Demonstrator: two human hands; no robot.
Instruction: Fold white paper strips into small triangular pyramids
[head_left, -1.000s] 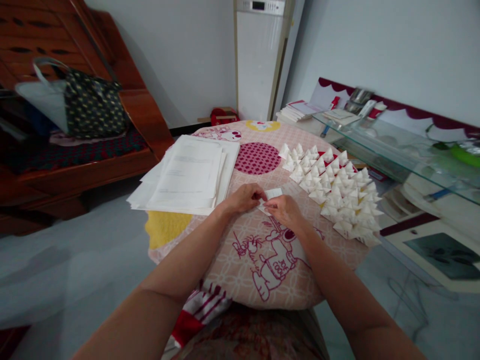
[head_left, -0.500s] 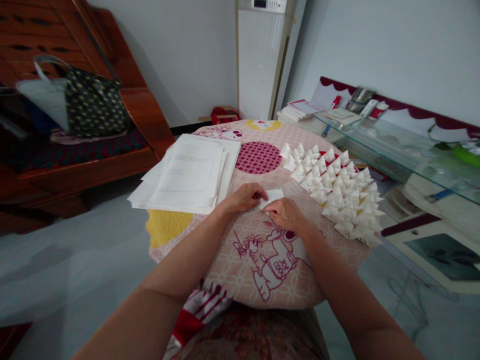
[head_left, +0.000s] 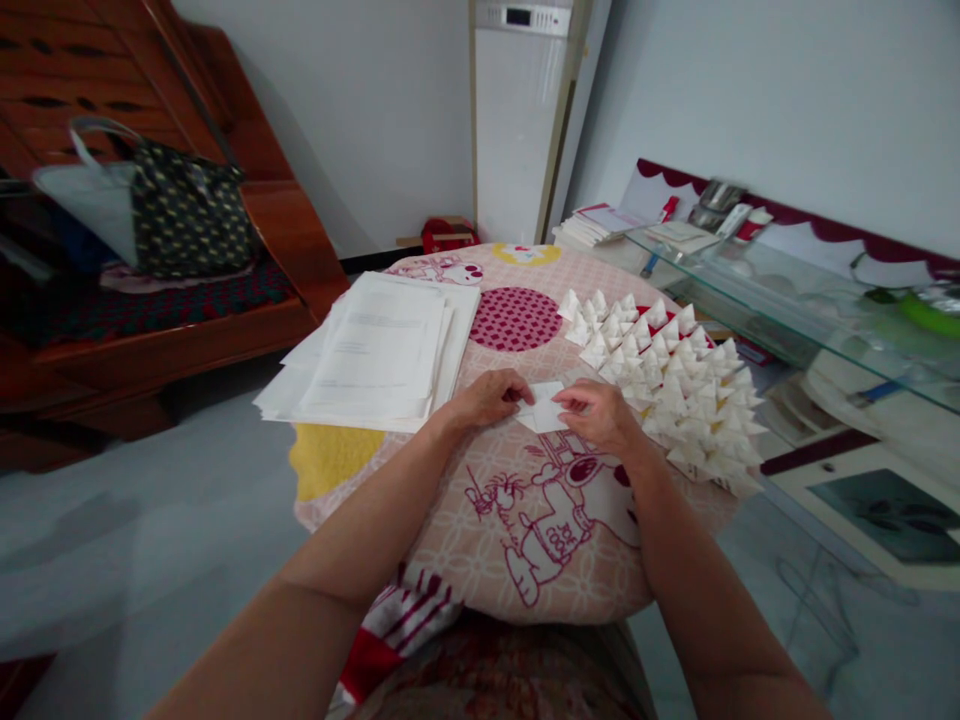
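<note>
- The left hand [head_left: 491, 397] pinches the left edge of a small, flat, white folded paper piece [head_left: 543, 408], which lies between the two hands on the tablecloth; if those fingertips slacken, the piece could pivot and a crease land off line.
- The right hand [head_left: 606, 415] has thumb and forefinger drawn close together at the paper's right edge (the fingertips are too small here to tell whether the sheet is caught between them). A pull from that side against the left-hand pinch could tear the thin paper or open a fold.
- Beneath, the round table's pink cloth cover [head_left: 465, 550], printed with cartoon figures, looks soft and padded; pressing on it may give a blunt, uneven crease, and a dragged wrist could ruck it.
- Just beside the right hand stands a close-packed group of white, pointed folded-paper shapes [head_left: 675, 365]. A careless sweep of the wrist or elbow could topple or flatten some, and those nearest the table's edge could drop off.
- Left of the hands, a loose stack of large white paper sheets [head_left: 375, 345], lightly printed, lies fanned out, with its outer corner seeming to overhang the table. A bump from the left forearm, or a draught, could send the top sheets sliding to the floor.
</note>
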